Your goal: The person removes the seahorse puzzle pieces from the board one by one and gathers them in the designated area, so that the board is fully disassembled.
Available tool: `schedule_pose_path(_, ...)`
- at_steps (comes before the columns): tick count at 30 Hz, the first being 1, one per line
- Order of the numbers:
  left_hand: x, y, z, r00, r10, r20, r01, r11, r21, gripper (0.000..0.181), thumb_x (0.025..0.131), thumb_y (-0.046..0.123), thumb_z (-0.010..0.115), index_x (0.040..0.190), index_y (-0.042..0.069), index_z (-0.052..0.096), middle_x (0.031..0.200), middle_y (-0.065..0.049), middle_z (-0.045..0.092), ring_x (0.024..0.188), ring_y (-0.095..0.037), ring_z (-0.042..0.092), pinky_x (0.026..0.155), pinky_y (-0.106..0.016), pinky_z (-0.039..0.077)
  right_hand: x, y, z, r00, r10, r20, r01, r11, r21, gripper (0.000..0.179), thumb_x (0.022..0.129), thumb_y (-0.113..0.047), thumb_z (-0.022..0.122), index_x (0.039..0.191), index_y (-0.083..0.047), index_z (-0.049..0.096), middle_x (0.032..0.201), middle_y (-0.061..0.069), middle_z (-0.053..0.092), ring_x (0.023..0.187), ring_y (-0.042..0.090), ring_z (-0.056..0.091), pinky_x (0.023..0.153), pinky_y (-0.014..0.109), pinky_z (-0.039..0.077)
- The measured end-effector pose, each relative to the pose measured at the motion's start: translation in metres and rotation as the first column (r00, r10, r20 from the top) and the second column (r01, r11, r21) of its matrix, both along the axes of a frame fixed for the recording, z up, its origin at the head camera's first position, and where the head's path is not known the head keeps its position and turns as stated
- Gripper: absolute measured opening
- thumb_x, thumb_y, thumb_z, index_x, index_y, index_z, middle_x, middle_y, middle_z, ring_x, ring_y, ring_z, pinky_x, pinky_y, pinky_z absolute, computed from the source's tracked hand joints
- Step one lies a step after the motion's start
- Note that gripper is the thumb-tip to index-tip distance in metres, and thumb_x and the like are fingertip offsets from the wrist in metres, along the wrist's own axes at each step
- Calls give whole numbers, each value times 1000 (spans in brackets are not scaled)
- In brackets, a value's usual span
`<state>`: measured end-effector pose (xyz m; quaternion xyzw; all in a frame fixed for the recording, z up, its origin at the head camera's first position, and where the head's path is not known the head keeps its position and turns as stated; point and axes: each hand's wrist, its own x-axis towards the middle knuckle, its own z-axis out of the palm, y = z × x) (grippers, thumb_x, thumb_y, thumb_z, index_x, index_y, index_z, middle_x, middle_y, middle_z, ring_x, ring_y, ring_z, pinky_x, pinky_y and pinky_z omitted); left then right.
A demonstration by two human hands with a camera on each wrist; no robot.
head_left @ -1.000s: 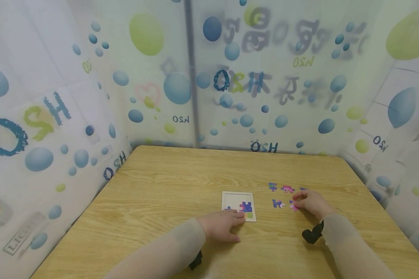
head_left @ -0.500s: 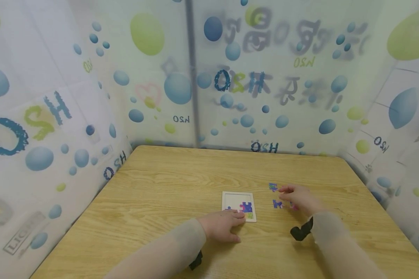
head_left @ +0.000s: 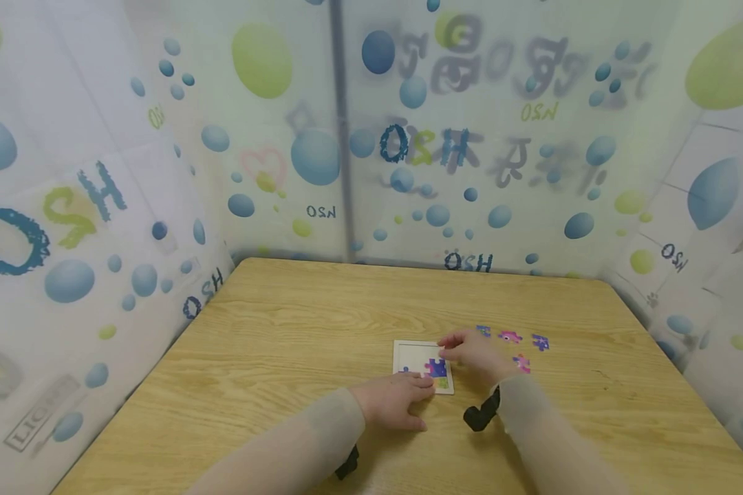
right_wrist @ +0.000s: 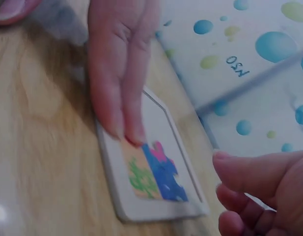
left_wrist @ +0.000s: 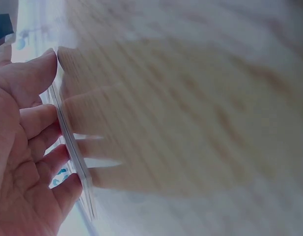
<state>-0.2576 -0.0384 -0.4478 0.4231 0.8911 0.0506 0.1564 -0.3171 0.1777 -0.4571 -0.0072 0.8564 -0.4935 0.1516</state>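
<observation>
A shallow white puzzle tray (head_left: 411,354) lies on the table, with several joined blue, pink, orange and green pieces (head_left: 436,368) along its near side. My left hand (head_left: 393,400) rests on the tray's near edge. In the right wrist view its straight fingers (right_wrist: 110,110) press at the orange-and-green piece (right_wrist: 139,172). My right hand (head_left: 477,354) is at the tray's right rim, thumb (right_wrist: 244,169) and fingers bent toward each other; I cannot tell if a piece is between them.
Right of the tray lie loose puzzle pieces: a pink one with an eye (head_left: 510,337), a purple one (head_left: 541,342), a pink one (head_left: 521,363) and a blue-green one (head_left: 483,331) partly behind my right hand. A patterned curtain (head_left: 272,172) borders the wooden table (head_left: 297,309).
My right hand has moved left from the loose pieces to the tray's right rim. A blue-purple loose piece seen earlier beside the tray no longer shows. My left hand has stayed put.
</observation>
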Motion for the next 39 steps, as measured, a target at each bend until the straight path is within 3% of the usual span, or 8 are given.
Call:
schedule_pose_path(3,-1,0,-1,1000,-7,-6,7,1000,5,66,93,47,58,147,13,41,154,2,31,142,-17,27,115,-29,22,1,-10,-3,1000,17,3,-17,1000,-14,19,88,-14,70,105,-6,67,103,8,61,97,25,50,86,40,43)
schedule_pose_path(12,-2,-1,-3,999,-20,-30,21,1000,19,66,93,47,58,146,11,42,154,-2,33,141,-18,29,115,-29,22,2,-21,-11,998,27,-57,-22,997,78,14,83,-7,74,96,-7,69,93,5,61,87,21,53,83,36,45)
schedule_pose_path(19,-1,0,4,1000,5,-6,-5,998,62,63,92,46,61,143,10,47,151,-2,38,139,-19,33,114,-30,25,4,-22,-11,997,47,-69,-38,992,118,11,82,-6,75,92,-8,70,91,4,62,86,20,53,83,36,45)
schedule_pose_path(25,-5,5,-1,998,5,-64,2,995,99,59,91,47,62,138,11,53,143,-3,47,132,-19,42,111,-29,31,5,-22,-13,994,52,-95,-39,991,124,11,82,-7,75,91,-9,71,90,4,60,85,20,52,82,36,44)
schedule_pose_path(34,-3,13,-4,987,-4,-158,6,1000,11,64,91,56,54,142,18,50,151,-1,37,136,-20,35,110,-32,33,7,-23,-12,992,44,-122,-29,992,126,11,81,-5,75,90,-8,71,92,4,60,88,21,52,86,40,43)
schedule_pose_path(39,-2,14,-5,989,1,-147,0,1000,7,65,92,55,55,142,15,49,155,0,31,140,-17,31,112,-30,28,8,-21,-12,994,27,-105,-15,994,113,10,82,-5,75,90,-8,71,94,5,60,90,22,52,88,42,42)
